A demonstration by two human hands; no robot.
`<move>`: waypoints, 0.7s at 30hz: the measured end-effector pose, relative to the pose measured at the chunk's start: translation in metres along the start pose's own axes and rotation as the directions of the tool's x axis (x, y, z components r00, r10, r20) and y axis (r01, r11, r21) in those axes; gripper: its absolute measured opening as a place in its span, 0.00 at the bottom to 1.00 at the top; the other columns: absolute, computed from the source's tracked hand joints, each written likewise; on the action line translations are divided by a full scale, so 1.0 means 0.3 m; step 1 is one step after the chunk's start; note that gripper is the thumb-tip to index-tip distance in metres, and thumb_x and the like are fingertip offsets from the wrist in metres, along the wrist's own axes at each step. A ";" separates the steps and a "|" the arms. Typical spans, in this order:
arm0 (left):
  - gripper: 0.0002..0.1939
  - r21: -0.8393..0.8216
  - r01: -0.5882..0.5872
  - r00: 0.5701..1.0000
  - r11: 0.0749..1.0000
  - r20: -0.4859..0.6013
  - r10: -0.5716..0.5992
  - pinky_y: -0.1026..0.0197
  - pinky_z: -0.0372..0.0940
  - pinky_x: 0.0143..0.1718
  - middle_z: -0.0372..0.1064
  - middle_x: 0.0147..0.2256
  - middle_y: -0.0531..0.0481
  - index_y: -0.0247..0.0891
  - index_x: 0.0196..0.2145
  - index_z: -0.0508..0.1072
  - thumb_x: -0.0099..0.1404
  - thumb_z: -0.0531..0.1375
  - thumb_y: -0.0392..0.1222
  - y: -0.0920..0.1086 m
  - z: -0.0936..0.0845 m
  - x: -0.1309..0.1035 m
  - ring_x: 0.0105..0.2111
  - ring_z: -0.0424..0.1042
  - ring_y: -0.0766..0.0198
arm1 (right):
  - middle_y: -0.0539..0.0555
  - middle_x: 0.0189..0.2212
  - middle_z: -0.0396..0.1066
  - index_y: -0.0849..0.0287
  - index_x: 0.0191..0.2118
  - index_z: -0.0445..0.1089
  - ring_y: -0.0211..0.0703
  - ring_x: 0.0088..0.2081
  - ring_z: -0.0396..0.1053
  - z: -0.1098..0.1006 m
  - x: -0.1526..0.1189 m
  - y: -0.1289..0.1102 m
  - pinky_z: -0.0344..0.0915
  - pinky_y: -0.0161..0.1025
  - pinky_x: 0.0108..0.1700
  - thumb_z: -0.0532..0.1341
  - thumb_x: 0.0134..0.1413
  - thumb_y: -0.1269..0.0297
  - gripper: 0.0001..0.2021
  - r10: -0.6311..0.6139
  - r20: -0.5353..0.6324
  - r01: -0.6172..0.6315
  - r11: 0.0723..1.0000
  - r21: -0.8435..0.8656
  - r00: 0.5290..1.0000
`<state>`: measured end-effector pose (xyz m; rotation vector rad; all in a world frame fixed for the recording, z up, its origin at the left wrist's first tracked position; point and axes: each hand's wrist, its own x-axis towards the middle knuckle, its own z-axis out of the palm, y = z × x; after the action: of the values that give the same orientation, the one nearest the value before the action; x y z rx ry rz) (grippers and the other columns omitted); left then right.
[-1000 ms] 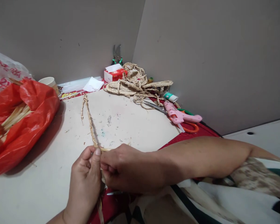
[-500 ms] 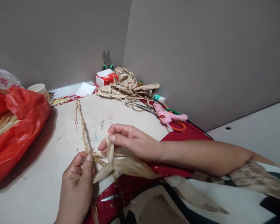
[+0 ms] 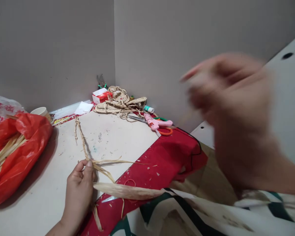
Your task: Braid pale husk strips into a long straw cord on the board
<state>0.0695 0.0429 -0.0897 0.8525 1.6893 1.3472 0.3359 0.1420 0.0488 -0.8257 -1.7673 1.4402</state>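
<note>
My left hand (image 3: 80, 183) pinches the lower end of a thin braided husk cord (image 3: 82, 137) between thumb and index finger, over the pale board. Loose husk strands (image 3: 104, 170) fan out to the right from that pinch. A wide dry husk leaf (image 3: 127, 191) stretches from beside my left hand across the red cloth toward my lap. High on the right, well away from the cord, my right hand (image 3: 233, 95) is raised close to the camera. It is smeared by motion, and whether its fingers hold anything cannot be made out.
A red plastic bag (image 3: 27, 157) with husks lies at the left, near a paper cup (image 3: 41, 113). Coiled braids (image 3: 118, 105), a red and white box (image 3: 102, 95), scissors (image 3: 137, 118) and a pink glue gun (image 3: 156, 123) sit at the back. Red cloth (image 3: 162, 157) covers the right edge.
My right hand has let go of the wide leaf and moved up and right, away from the strands. The leaf now lies stretched out. My left hand keeps its pinch. The view has shifted right.
</note>
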 end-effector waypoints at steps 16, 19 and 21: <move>0.11 -0.132 -0.039 0.997 0.991 0.064 0.048 0.65 0.51 0.16 0.64 0.15 0.55 0.39 0.21 0.68 0.52 0.64 0.46 -0.008 -0.006 0.020 0.14 0.57 0.68 | 0.46 0.22 0.56 0.61 0.25 0.60 0.32 0.26 0.55 0.508 0.233 0.042 0.51 0.31 0.27 0.59 0.54 0.59 0.13 -0.152 0.432 0.227 0.966 -0.128 0.889; 0.14 -0.080 -0.044 0.996 0.996 0.071 0.050 0.66 0.47 0.15 0.61 0.13 0.55 0.39 0.17 0.65 0.55 0.62 0.46 0.009 -0.001 0.010 0.12 0.52 0.71 | 0.46 0.22 0.59 0.61 0.26 0.62 0.33 0.27 0.58 0.657 0.343 0.047 0.54 0.31 0.28 0.65 0.47 0.62 0.12 -0.132 0.530 0.267 0.946 -0.186 0.838; 0.15 -0.062 -0.034 0.995 0.997 0.090 0.039 0.66 0.44 0.14 0.60 0.12 0.56 0.39 0.17 0.65 0.57 0.61 0.46 0.013 -0.001 0.005 0.11 0.50 0.72 | 0.46 0.23 0.60 0.62 0.28 0.63 0.33 0.26 0.58 0.696 0.382 0.066 0.54 0.32 0.28 0.62 0.50 0.63 0.09 -0.045 0.545 0.205 0.950 -0.236 0.837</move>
<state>0.0687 0.0448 -0.0862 0.9004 1.5620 1.3564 0.0999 0.1283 0.0154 -0.4442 -2.4509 1.4322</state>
